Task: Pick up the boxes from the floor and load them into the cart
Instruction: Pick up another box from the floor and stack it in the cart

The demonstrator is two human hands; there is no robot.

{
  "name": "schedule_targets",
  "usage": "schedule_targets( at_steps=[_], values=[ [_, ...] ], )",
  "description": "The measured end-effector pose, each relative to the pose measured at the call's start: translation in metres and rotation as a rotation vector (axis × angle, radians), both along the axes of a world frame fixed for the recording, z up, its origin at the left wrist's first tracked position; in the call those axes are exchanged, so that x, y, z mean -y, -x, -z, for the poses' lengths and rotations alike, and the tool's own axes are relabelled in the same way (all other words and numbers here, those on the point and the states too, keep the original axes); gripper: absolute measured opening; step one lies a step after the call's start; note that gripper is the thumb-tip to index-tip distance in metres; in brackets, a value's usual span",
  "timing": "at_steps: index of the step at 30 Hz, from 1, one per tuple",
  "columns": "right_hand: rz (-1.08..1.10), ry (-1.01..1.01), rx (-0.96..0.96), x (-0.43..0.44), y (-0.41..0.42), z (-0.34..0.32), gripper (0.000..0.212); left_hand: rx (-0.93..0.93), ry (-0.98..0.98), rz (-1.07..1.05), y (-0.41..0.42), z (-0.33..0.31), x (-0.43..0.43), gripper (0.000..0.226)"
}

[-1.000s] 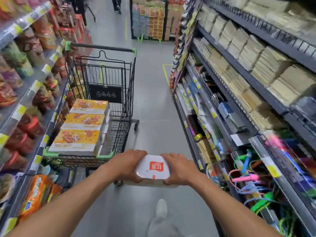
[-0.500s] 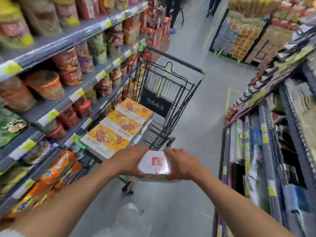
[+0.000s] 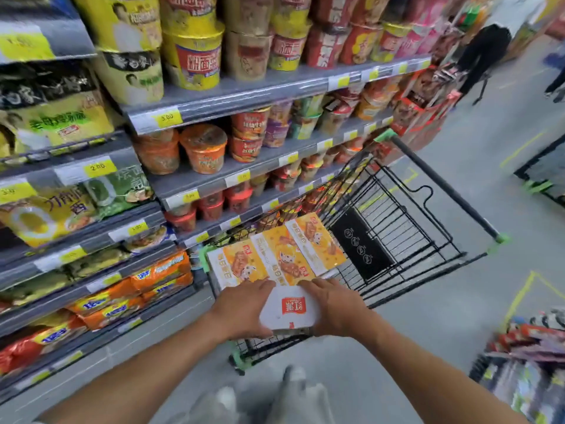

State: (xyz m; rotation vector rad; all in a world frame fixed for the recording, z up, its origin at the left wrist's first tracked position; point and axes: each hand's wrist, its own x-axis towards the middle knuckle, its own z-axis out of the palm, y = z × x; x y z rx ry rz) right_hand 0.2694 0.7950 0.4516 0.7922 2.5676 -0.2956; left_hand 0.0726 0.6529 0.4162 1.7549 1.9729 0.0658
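I hold a white box (image 3: 290,310) with a red logo between both hands, its end face towards me. My left hand (image 3: 244,310) grips its left side and my right hand (image 3: 333,307) its right side. The box hovers over the near end of the black wire cart (image 3: 406,240), which has green corner bumpers. Inside the cart, three orange and white boxes (image 3: 275,255) lie side by side, just beyond my fingers.
Shelves (image 3: 214,99) of cup noodles and snack packs run along the left, close beside the cart. A person in black (image 3: 483,56) stands far up the grey aisle. Another display (image 3: 532,347) sits low at the right. My shoe (image 3: 293,377) shows below the box.
My view has swung left towards the noodle shelves. Both hands have carried the white box forward, from short of the cart to over its near end.
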Motion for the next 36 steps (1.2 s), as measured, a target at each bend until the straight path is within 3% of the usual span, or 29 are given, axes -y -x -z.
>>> schedule_targets(
  at_steps=[5, 16, 19, 25, 32, 36],
  values=[
    [-0.196, 0.044, 0.08, -0.04, 0.017, 0.025, 0.107, -0.07, -0.004, -0.149, -0.012, 0.025, -0.004, 0.118],
    [-0.431, 0.151, -0.003, -0.113, 0.011, 0.066, 0.097, -0.14, 0.014, -0.337, -0.056, 0.034, -0.035, 0.105],
    [-0.46, 0.188, 0.04, -0.119, 0.005, 0.08, 0.099, -0.093, 0.084, -0.359, -0.068, 0.046, -0.037, 0.09],
    [-0.463, 0.271, 0.11, -0.111, 0.008, 0.122, 0.105, -0.046, 0.177, -0.464, -0.08, 0.086, -0.032, 0.088],
    [-0.388, 0.33, 0.044, -0.099, 0.009, 0.182, 0.088, -0.091, 0.276, -0.469, -0.078, 0.13, -0.038, 0.092],
    [-0.422, 0.284, 0.046, -0.097, 0.011, 0.21, 0.085, -0.118, 0.153, -0.453, -0.087, 0.141, -0.031, 0.081]
  ],
)
